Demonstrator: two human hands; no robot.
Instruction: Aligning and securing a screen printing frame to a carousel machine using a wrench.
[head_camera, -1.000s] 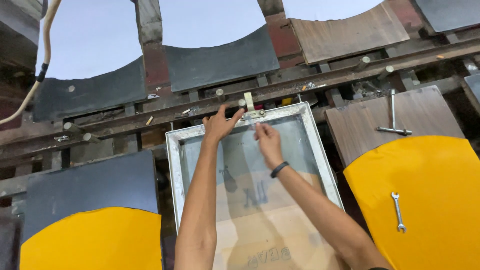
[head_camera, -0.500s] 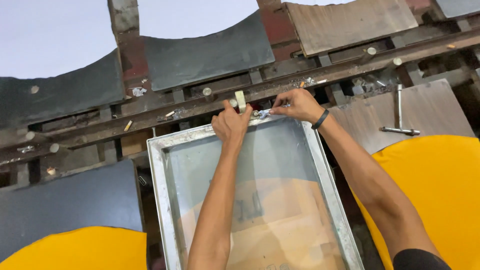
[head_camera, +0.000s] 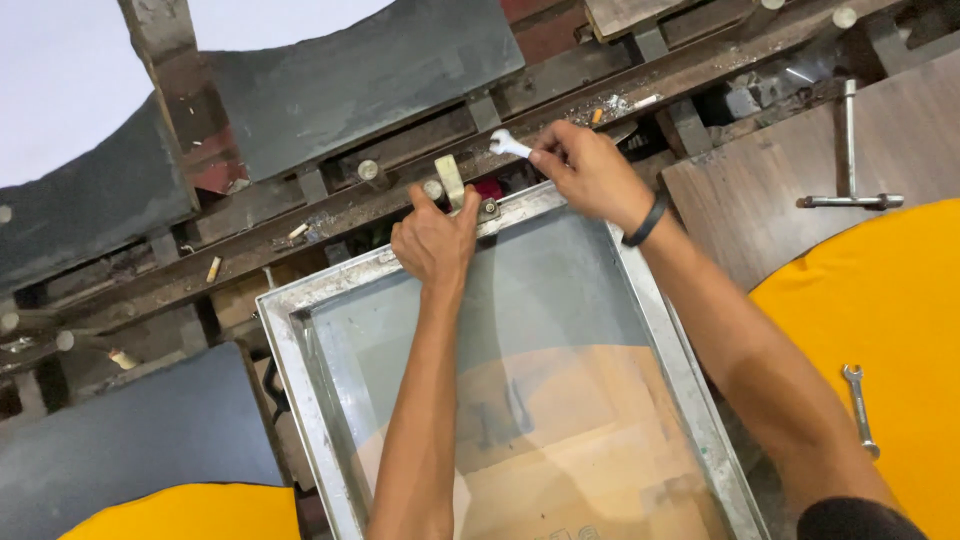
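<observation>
Pinching a small silver spanner (head_camera: 510, 146) between thumb and fingertips, the right hand (head_camera: 590, 172) hovered just beyond the far edge of the metal screen frame (head_camera: 290, 350), its grip narrow and closed on the tool's shaft. Open jaw end of the spanner pointed away from the grip, toward the dark rail (head_camera: 330, 210). Black band (head_camera: 645, 220) sat on that wrist. The left hand (head_camera: 435, 245) lay just beside that grip, on the near side, fingers curled over the frame's top bar, thumb up against a pale clamp tab (head_camera: 450, 180); grip narrow, pressing rather than carrying anything. A bolt (head_camera: 488, 208) showed between the two hands, touching the frame bar. Judged reason for the hold: left hand steadied frame and clamp so the spanner could reach the bolt, though that was only a reading of the pose. Spanner looked short, flat, bright metal, open-ended, mostly hidden in the fingers. Frame was grey, scuffed, with translucent mesh over brownish card below. Well away from the right grip, a second spanner (head_camera: 858, 410) lay on a yellow pad (head_camera: 880, 330), and a T-handle tool (head_camera: 850, 170) rested on a brown board (head_camera: 760, 200). Dark curved pads (head_camera: 370, 80) sat beyond the rail
</observation>
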